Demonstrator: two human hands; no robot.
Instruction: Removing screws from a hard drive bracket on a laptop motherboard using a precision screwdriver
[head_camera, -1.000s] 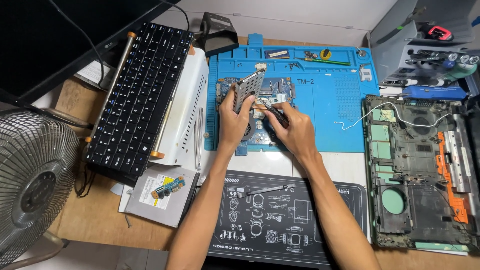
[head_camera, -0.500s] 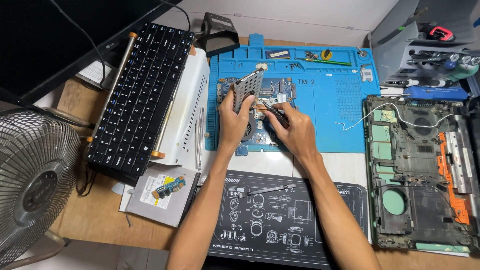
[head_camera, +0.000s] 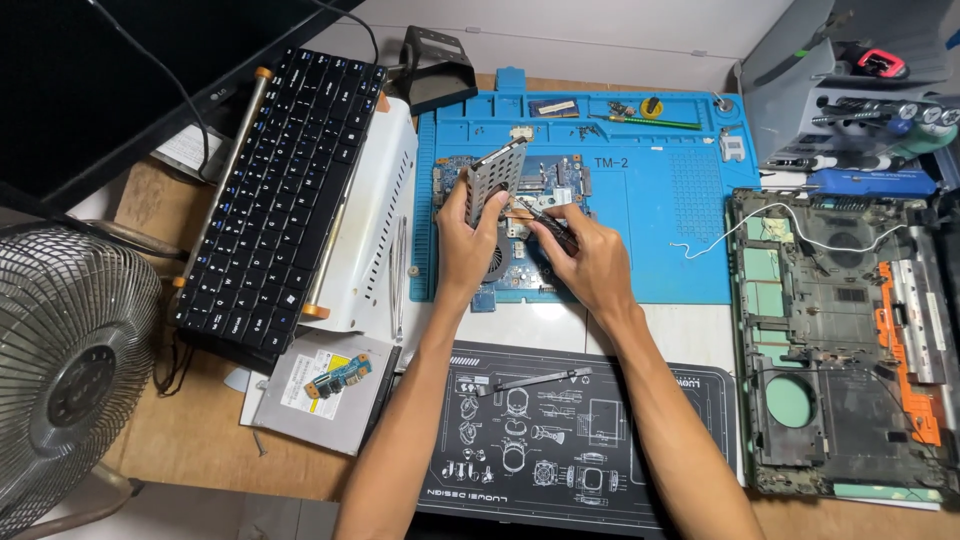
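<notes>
1. Between the left hand (head_camera: 468, 240) fingers, a grey drive plate (head_camera: 494, 177) is held tight and tipped up.
2. The right hand (head_camera: 588, 262) fingers grip a dark tool (head_camera: 545, 222).
3. Under both lies the circuit board (head_camera: 520, 225), bare but not taken apart.
4. Beneath is a blue mat (head_camera: 665, 205) on a crowded tabletop (head_camera: 185, 440).

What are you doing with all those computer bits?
A person is working on a circuit board lying on a blue mat. The left hand tilts a flat metal drive up on its edge over the board. The right hand holds a dark tool against the board. An opened laptop shell lies to the right, and a keyboard leans on the left.
</notes>
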